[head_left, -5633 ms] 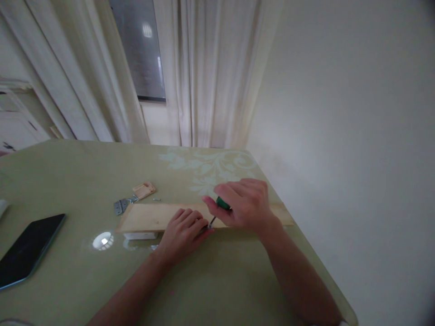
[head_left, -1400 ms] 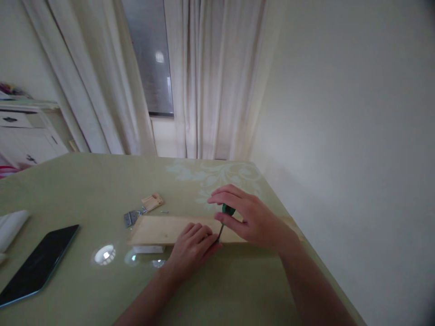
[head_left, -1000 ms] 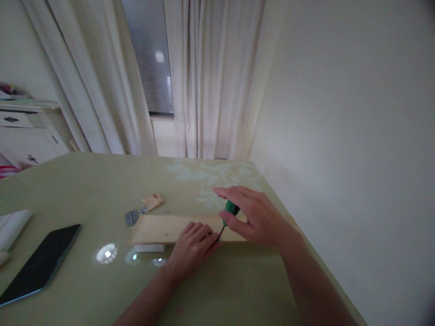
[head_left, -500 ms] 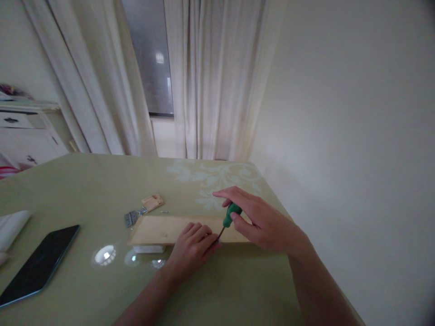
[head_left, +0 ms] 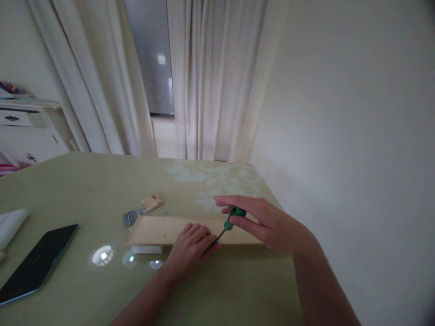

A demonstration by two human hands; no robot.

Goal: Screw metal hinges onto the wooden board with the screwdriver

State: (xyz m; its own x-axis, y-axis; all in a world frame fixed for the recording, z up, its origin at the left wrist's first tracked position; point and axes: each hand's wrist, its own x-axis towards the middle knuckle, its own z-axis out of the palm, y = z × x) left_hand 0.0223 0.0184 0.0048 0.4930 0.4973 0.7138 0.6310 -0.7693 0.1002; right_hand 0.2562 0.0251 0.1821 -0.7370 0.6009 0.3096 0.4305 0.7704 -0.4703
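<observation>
A pale wooden board [head_left: 152,230] lies lengthwise on the table, raised on a white block [head_left: 147,249]. My left hand [head_left: 192,244] rests on its near edge, fingers bent and pressed together on a small dark metal piece [head_left: 215,242], mostly hidden under the fingertips. My right hand [head_left: 268,222] grips a screwdriver [head_left: 234,217] by its green handle, thumb beneath and fingers stretched over the top. The screwdriver leans to the right, with its tip down at the dark piece beside my left fingertips. Whether a screw sits under the tip I cannot tell.
Beyond the board's left end lie a grey hinge [head_left: 129,218], several screws [head_left: 140,211] and a small brown card [head_left: 152,202]. One loose screw [head_left: 164,212] is behind the board. A black tablet [head_left: 39,260] lies left on the green table [head_left: 102,181]. A wall [head_left: 356,158] rises at right.
My right hand has lowered and turned a little, tilting the screwdriver's handle further to the right. The tip stays by my left fingers, and my left hand holds its place.
</observation>
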